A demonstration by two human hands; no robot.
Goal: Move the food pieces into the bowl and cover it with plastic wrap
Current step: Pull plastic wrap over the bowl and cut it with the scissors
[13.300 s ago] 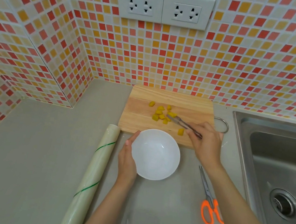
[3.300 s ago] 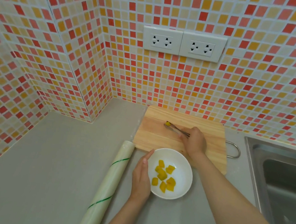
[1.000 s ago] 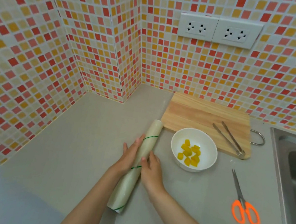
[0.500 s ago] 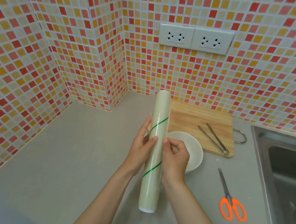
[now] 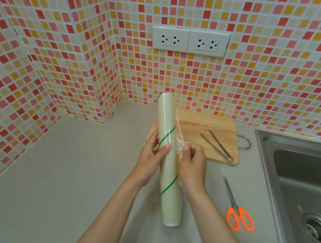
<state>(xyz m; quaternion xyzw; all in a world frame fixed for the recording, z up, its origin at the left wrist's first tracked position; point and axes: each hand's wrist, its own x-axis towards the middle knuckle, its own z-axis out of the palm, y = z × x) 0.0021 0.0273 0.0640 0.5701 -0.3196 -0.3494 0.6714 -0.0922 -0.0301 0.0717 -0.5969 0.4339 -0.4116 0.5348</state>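
I hold the plastic wrap roll [image 5: 168, 159], pale with green stripes, upright and slightly tilted above the counter. My left hand [image 5: 150, 158] grips its middle from the left. My right hand [image 5: 191, 164] pinches the loose film edge [image 5: 179, 134], which is peeled a little way off the roll's right side. The white bowl is almost fully hidden behind the roll and my right hand; only a sliver of yellow food pieces [image 5: 178, 158] shows between them.
The wooden cutting board [image 5: 195, 126] lies at the back with metal tongs [image 5: 216, 145] on it. Orange-handled scissors [image 5: 235, 207] lie on the grey counter to the right. The steel sink [image 5: 305, 191] takes up the right side. Tiled walls close the back and left.
Both hands picked the roll up from the counter and stood it upright. Since half a second ago, my right hand has peeled the film edge away from the roll.
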